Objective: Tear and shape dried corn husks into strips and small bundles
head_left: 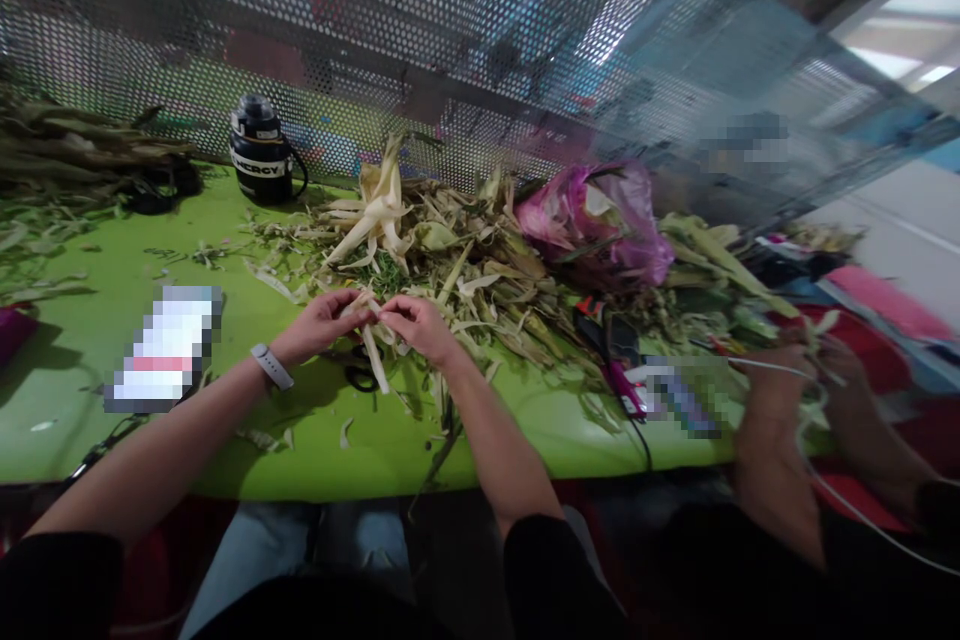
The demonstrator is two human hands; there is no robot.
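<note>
My left hand (319, 322), below a pale wrist band (271, 366), pinches one end of a strip of dried corn husk (376, 360). Close against it, my right hand (420, 328) is closed on the same husk, thumb and fingers together. Part of the strip hangs down between the two hands toward the table. Just beyond my fingers lies a heap of dry corn husks (517, 290), with a pale, spread-out husk piece (379, 210) on top. Dark scissor-like handles (364, 377) show partly beneath the hanging strip.
A black bottle (260, 155) stands at the back left of the green table (322, 465). A blurred phone (165, 350) lies left. Right of the heap are a pink plastic bag (600, 220) and a cable. A co-worker's hands (787, 370) work at far right. Perforated metal panel (420, 40) rises behind.
</note>
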